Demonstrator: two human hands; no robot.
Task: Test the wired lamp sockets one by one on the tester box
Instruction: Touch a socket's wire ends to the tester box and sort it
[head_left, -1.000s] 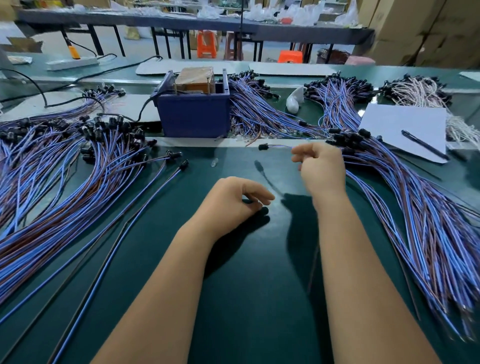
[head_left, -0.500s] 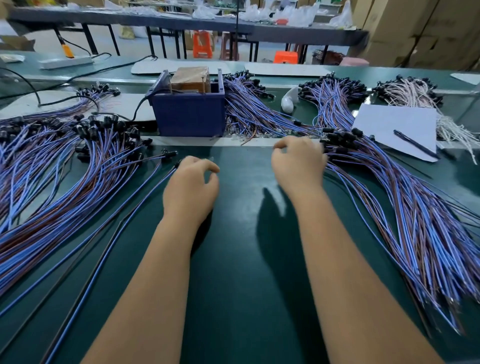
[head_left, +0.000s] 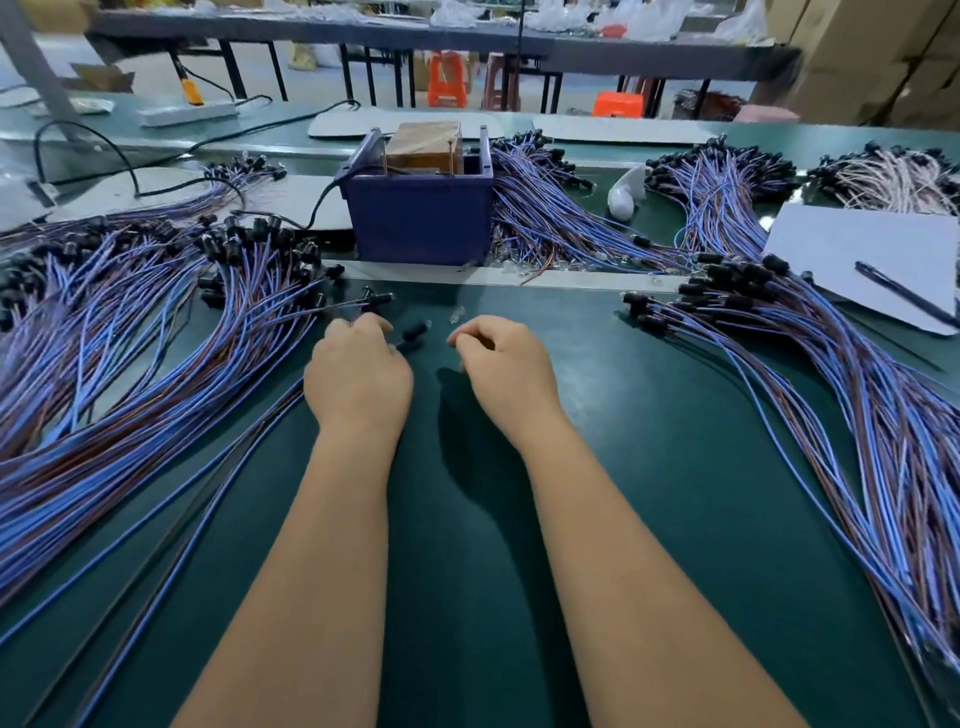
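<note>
Wired lamp sockets, black caps on blue and brown leads, lie in a big pile on the left (head_left: 156, 332) and another on the right (head_left: 810, 364). The blue tester box (head_left: 421, 223) stands at the back centre with a brown block inside. My left hand (head_left: 358, 374) is curled just ahead of me, and a black socket (head_left: 414, 331) pokes out of its fingertips. My right hand (head_left: 506, 364) is beside it, thumb and forefinger pinched together, with nothing clearly visible in them. A small clear bulb (head_left: 457, 314) lies on the mat between the hands and the box.
Another loose socket (head_left: 379, 300) lies just beyond my left hand. A white sheet (head_left: 852, 249) with a pen (head_left: 904, 296) sits at the right. A black cable (head_left: 311, 208) leaves the box's left side. More wire bundles (head_left: 722, 192) lie behind.
My left hand moved forward and left to the loose sockets and took one. My right hand no longer holds out the wired socket and has come back toward the centre.
</note>
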